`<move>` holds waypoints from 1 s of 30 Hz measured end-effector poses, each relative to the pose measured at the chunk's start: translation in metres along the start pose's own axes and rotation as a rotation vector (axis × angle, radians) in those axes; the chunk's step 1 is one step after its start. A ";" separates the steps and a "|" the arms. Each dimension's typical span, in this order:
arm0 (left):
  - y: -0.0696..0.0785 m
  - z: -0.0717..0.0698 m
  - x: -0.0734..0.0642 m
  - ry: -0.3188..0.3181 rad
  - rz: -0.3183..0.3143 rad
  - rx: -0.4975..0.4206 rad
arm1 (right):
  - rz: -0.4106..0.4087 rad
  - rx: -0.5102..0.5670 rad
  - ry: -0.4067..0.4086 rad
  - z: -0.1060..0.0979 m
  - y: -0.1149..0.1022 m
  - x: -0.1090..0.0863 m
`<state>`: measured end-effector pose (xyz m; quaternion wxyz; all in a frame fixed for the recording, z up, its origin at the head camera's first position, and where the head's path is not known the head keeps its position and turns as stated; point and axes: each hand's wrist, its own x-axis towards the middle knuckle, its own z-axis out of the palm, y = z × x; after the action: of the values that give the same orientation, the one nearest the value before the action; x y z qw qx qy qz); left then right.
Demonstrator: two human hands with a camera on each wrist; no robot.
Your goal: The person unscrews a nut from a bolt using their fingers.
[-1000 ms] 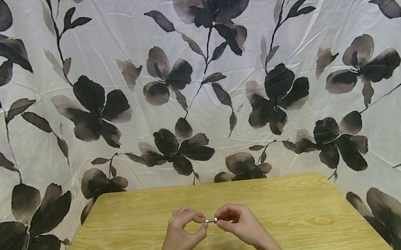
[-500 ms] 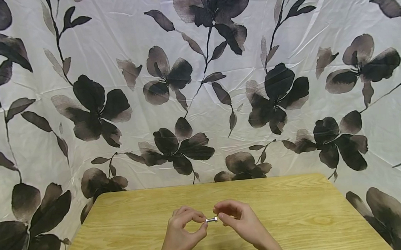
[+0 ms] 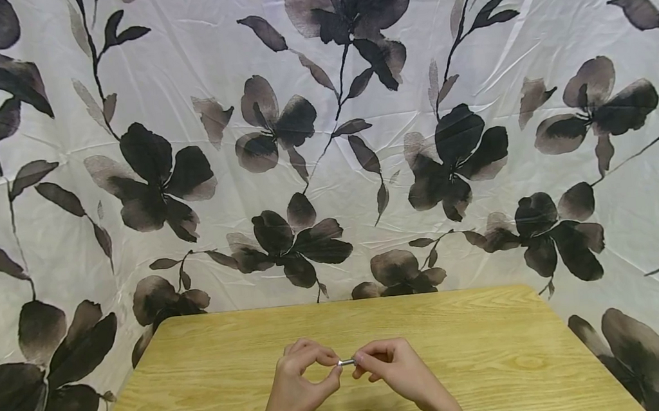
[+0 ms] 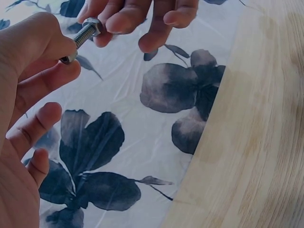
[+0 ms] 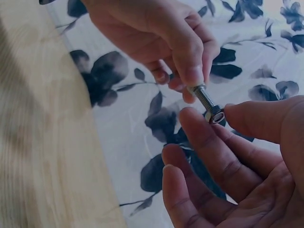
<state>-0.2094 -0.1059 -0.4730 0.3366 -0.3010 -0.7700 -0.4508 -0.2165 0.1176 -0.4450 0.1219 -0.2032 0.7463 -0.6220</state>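
Observation:
A small silver threaded bolt (image 3: pixel 346 362) is held in the air above the table, lying roughly level between both hands. My left hand (image 3: pixel 299 379) pinches one end with thumb and index finger; the fingertips partly cover that end in the left wrist view. At the other end sits a hex nut (image 5: pixel 215 114) with a round opening facing the right palm. The thumb and index finger of my right hand (image 3: pixel 397 371) grip this nut at its sides. Bare thread (image 4: pixel 85 35) shows between the two hands. The other right fingers are loosely bent below.
Under the hands is a light wood-grain table (image 3: pixel 202 357) with rounded far corners. Behind it and along its sides hangs a white cloth (image 3: pixel 378 227) printed with dark flowers.
Half a second ago the right fingers were parted beside the nut; now they have come together on it again. The left hand and the bolt have stayed in place.

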 end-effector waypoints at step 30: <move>0.000 0.001 -0.002 -0.015 -0.081 0.036 | -0.089 0.009 0.072 0.000 0.000 0.000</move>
<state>-0.2085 -0.1056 -0.4755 0.3175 -0.2670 -0.7920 -0.4480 -0.2164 0.1176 -0.4446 0.0684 -0.2131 0.7377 -0.6369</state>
